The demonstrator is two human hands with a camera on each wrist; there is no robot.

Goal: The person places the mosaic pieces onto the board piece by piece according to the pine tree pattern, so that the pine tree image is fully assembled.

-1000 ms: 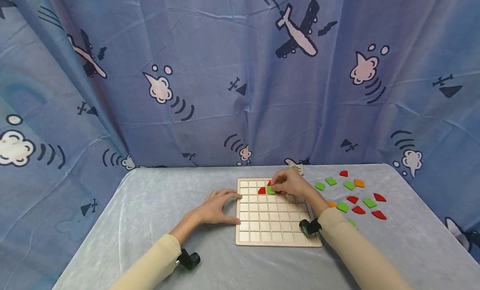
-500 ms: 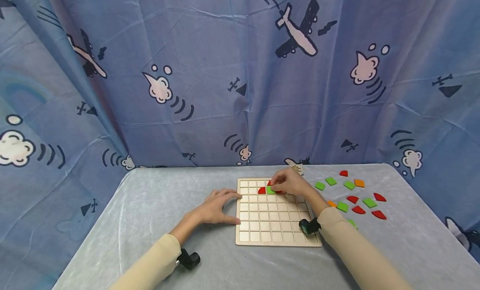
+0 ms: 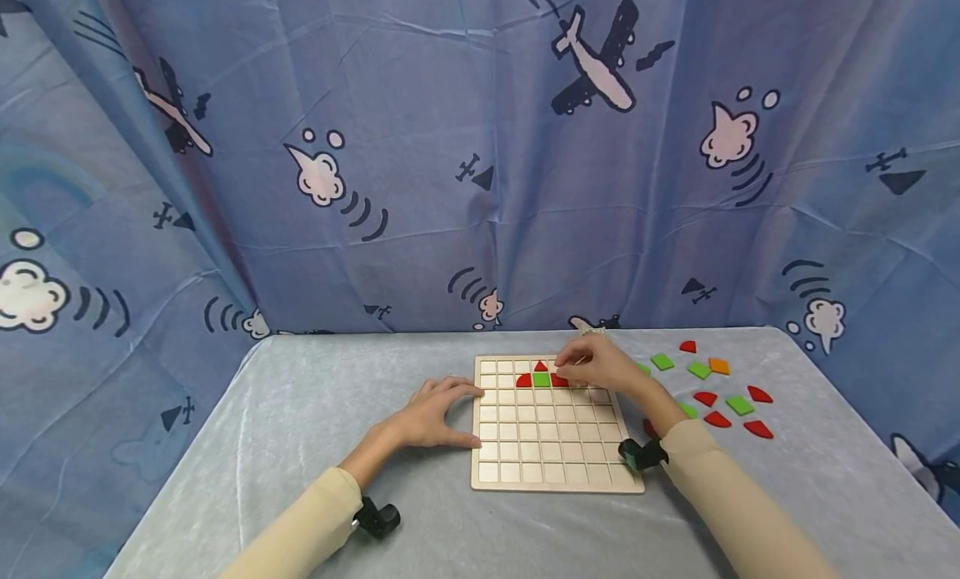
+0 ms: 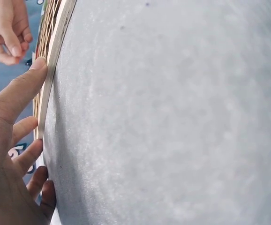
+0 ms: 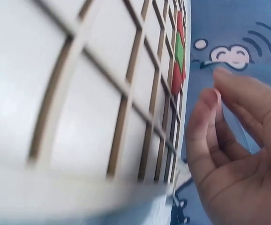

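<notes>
A wooden grid board (image 3: 540, 433) lies on the table. A green square tile (image 3: 541, 380) sits in a cell of its upper part. Red quarter-round tiles flank it, one on the left (image 3: 523, 381) and one on the right (image 3: 559, 381); a red triangular tile (image 3: 541, 366) is just above. My left hand (image 3: 431, 412) spreads thumb and fingers against the board's left edge, which the left wrist view shows at the thumb tip. Just right of the tiles hovers my right hand (image 3: 600, 362), fingers loosely bent. Nothing shows between its thumb and fingertips in the right wrist view.
Loose tiles lie right of the board: several green squares (image 3: 739, 405), several red quarter-rounds (image 3: 717, 419) and an orange piece (image 3: 718, 366). Some are partly hidden behind the right forearm. A blue patterned curtain (image 3: 420, 187) hangs behind the table (image 3: 322, 396).
My right hand has let go of the green square tile and moved right, uncovering that tile and the red triangular tile. My left hand stays at the board's edge.
</notes>
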